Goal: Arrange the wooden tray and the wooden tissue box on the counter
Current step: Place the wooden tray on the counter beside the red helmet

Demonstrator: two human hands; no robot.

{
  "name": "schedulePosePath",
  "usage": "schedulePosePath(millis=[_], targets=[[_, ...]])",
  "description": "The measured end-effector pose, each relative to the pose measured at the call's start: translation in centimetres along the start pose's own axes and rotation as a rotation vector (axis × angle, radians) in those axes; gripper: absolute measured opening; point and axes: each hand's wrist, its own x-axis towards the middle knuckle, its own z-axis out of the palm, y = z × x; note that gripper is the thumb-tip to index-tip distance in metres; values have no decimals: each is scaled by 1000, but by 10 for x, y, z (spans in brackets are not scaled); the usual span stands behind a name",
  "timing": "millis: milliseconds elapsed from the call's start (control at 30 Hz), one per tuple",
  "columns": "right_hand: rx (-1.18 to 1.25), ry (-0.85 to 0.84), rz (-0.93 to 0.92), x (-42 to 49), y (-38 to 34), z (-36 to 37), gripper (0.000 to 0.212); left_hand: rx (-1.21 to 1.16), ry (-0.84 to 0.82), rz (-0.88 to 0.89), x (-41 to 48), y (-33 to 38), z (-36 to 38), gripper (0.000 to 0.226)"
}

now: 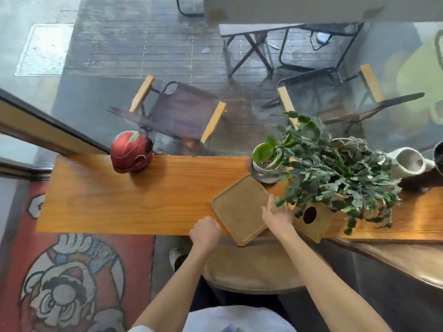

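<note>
A square wooden tray lies turned like a diamond on the orange wooden counter, its near corner hanging over the front edge. To its right stands the wooden tissue box with a round dark hole on top, partly covered by plant leaves. My right hand is spread open over the tray's right edge, between tray and box, holding nothing. My left hand is curled into a fist at the counter's front edge, just left of the tray's near-left side; whether it grips the tray cannot be told.
A large leafy plant droops over the tissue box. A small potted plant touches the tray's far corner. A red helmet-shaped object sits at the back left. A white ceramic jug lies far right. A round stool stands below the counter.
</note>
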Motion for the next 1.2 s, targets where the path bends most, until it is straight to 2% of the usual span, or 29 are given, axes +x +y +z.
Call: schedulePosePath(millis=[67,233,267,367,433,567,733,833,1000,1100,1200], targets=[[41,37,-5,15,3,2,65,-105,-91,-88,7,8,15,34],[96,-93,22,30,11,12,69,-385,-250,-281,8,17,45,39],[98,-98,32,31,11,14,68,-473,-265,-307,9,16,50,45],[145,-121,61,31,6,19,70,-768,-338,-371,5,14,59,85],[199,-139,98,31,3,17,73,-888,-353,-363,3,12,64,89],[291,-217,125,32,-11,15,72,-1029,-262,-430,4,3,59,67],[400,-225,56,17,-51,26,53,-1034,-54,-460,7,-48,11,53],[532,-185,21,5,-88,46,42,-1054,103,-409,7,-95,-23,35],[727,-209,-58,-22,-156,86,48,-1079,134,-380,17,-160,-72,65],[707,-112,-174,-36,-181,117,62,-1051,105,-286,32,-177,-88,72],[637,53,-198,-33,-184,140,64,-970,165,-190,53,-179,-82,64]])
